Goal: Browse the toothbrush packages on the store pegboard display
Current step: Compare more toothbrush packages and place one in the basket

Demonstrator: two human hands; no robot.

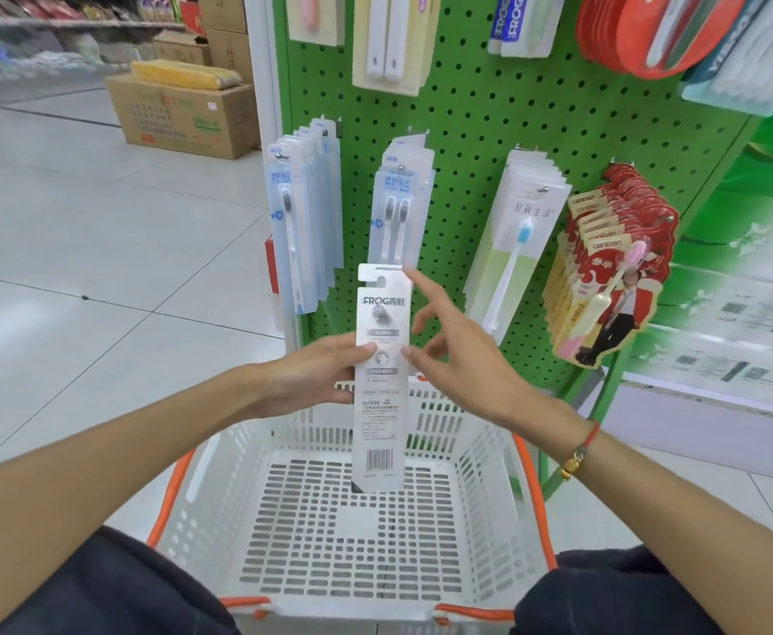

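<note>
A long white FROG toothbrush package [381, 405] stands upright in front of me, its printed back and barcode facing the camera. My left hand [325, 375] grips it at mid-height, thumb across the front. My right hand [449, 346] is beside the package's right edge, fingers spread, the index finger pointing up near its top corner. Behind hangs the green pegboard [476, 121] with rows of toothbrush packs: pale blue single packs [300, 222], twin packs [398, 213], white-green packs [515, 249] and red packs [614, 263].
A white shopping basket [481, 478] with orange handles sits below the package, between my knees. Cardboard boxes [183, 114] stand on the tiled floor at the back left. More packs hang along the pegboard's top. A green-white display base [719, 323] runs to the right.
</note>
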